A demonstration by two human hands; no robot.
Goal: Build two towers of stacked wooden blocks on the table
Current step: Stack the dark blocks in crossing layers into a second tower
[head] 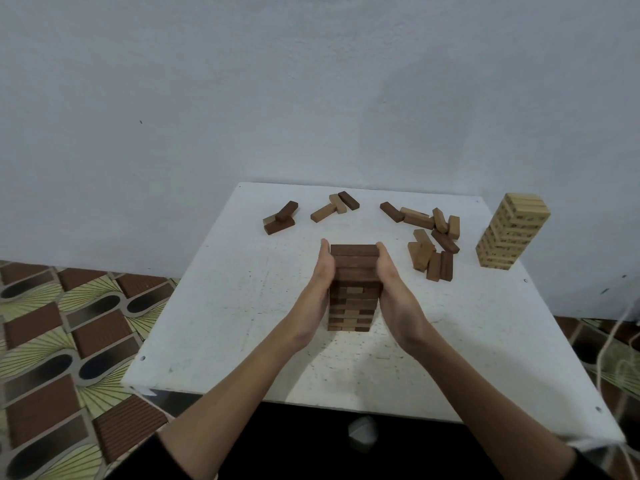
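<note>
A tall tower of dark and light brown blocks (353,296) stands in the middle of the white table (221,306). My left hand (320,282) presses flat against the tower's left side with straight fingers. My right hand (394,289) presses flat against its right side in the same way. A second tower of pale blocks (510,232) stands at the table's far right corner, untouched. Loose blocks lie along the far edge: a small pile at the left (280,218), a few in the middle (335,206), and a larger scatter at the right (431,237).
The table stands against a pale wall. Patterned floor tiles (62,341) show to the left and right of the table. A thin cord (620,334) hangs past the table's right edge.
</note>
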